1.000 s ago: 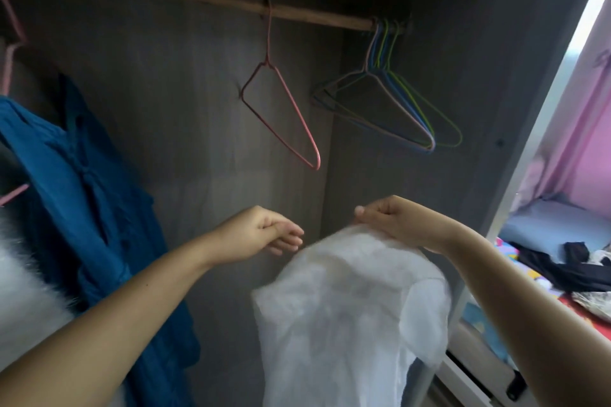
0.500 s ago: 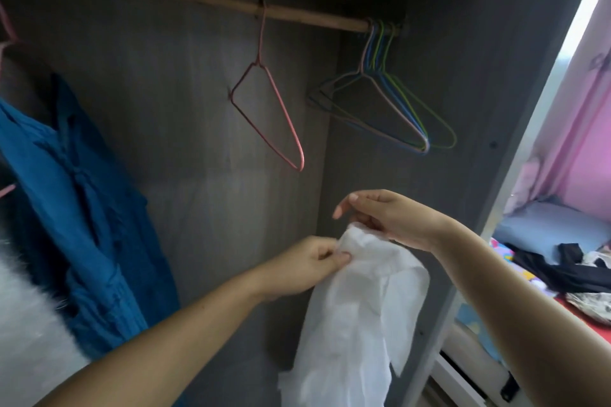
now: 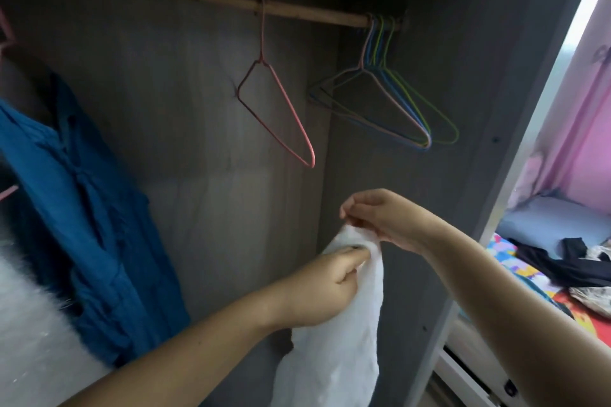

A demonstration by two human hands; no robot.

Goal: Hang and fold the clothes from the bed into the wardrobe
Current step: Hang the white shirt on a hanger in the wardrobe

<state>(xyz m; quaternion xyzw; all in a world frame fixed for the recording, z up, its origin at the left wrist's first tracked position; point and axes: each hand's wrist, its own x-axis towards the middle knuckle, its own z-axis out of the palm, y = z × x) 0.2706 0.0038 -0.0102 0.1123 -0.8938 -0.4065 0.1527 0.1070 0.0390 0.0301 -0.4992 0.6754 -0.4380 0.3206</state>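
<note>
You can't see the white garment's [image 3: 344, 324] lower end; it's cut off by the bottom edge. Your left hand [image 3: 325, 287] covers part of its top, w/ fingertips buried in the cloth. The blue garment's [image 3: 86, 218] hanger is hidden. The white fluffy item [image 3: 29, 324] runs off the left edge. The bed [image 3: 535, 271] is only partly in frame at right; its dark clothes [image 3: 565, 261] are too small to identify.

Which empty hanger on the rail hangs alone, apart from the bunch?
The pink-red wire hanger, hanging by itself mid-rail. The other empty hangers, pink, blue and green, are bunched together at the rail's right end against the wardrobe wall.
</note>
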